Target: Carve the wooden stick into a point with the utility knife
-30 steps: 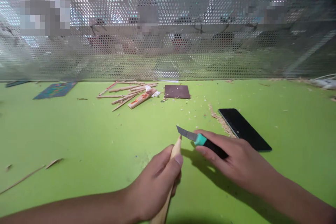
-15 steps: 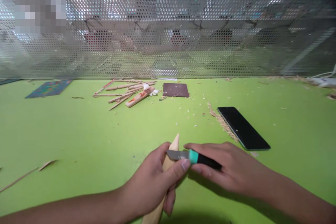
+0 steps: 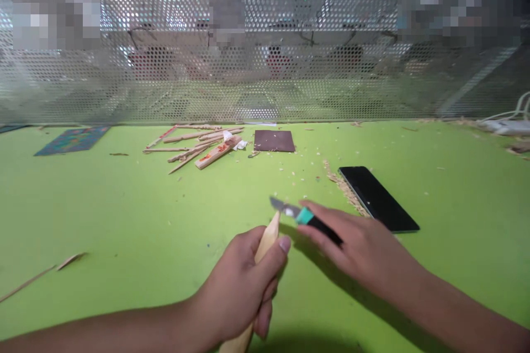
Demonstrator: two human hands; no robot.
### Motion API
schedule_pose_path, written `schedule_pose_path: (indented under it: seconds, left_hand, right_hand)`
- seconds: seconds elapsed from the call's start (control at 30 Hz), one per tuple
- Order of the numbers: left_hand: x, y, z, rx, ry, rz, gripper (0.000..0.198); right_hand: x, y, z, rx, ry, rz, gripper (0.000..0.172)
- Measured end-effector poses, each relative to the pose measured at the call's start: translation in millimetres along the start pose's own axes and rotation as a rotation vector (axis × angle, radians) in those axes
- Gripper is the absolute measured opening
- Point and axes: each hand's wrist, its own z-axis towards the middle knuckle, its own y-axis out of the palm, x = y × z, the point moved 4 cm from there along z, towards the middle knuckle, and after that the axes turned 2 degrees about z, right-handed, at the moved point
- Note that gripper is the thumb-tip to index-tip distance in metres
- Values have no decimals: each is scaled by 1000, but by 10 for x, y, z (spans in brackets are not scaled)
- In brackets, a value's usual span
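Observation:
A pale wooden stick (image 3: 269, 236) with a tapered tip points away from me, its lower end running out at the bottom edge. My left hand (image 3: 248, 281) is wrapped round it, thumb along the right side. My right hand (image 3: 351, 237) grips a carving knife (image 3: 305, 215) with a black and teal handle and a short grey blade. The blade lies by the stick's tip, just beyond it and pointing left; whether it touches the wood I cannot tell. My palm hides part of the handle.
A black phone (image 3: 379, 198) lies at the right beside a line of wood shavings (image 3: 345, 187). Carved sticks (image 3: 199, 146) are piled at the back, near a brown sheet (image 3: 274, 141). A perforated screen (image 3: 265, 77) closes off the far edge. A thin stick (image 3: 28, 284) lies at left.
The knife has moved away from me, from across the stick below its tip to the tip's far end, with my right hand. My left hand has stayed nearly in place.

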Motion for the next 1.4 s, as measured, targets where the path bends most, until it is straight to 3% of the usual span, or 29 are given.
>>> schedule_pose_path:
  seconds: [0.13, 0.33, 0.43, 0.67, 0.73, 0.83, 0.87, 1.03, 1.23, 1.4]
  left_hand:
    - [-46, -7, -2, 18, 12, 33, 53]
    - [-84, -23, -10, 17, 7, 120, 52]
    - [-92, -22, -10, 18, -16, 158, 49]
    - [-37, 5, 2, 37, -14, 101, 50]
    - [-39, 6, -6, 56, -20, 119, 53]
    - [-57, 16, -27, 72, 5, 120, 53]
    - [-59, 28, -38, 68, 30, 89, 51]
    - [-11, 93, -121, 38, 116, -59, 44]
    - [181, 158, -206, -127, 210, 7, 55]
    - [201, 182, -231, -175, 210, 23, 56]
  right_hand:
    - [105, -31, 27, 23, 1, 1, 54]
    - [27, 34, 49, -229, -37, 205, 42]
    - [-52, 23, 53, -287, -59, 259, 39]
    - [11, 56, 68, -152, -8, 105, 56]
    - [110, 16, 89, -51, 73, 20, 63]
    - [209, -109, 93, 167, 126, -70, 57]
    - [228, -126, 89, 179, 134, -59, 54]
    - [260, -105, 67, 129, 189, -9, 51]
    - [240, -12, 71, 77, 176, 18, 42]
    - [239, 24, 55, 62, 172, 11, 42]
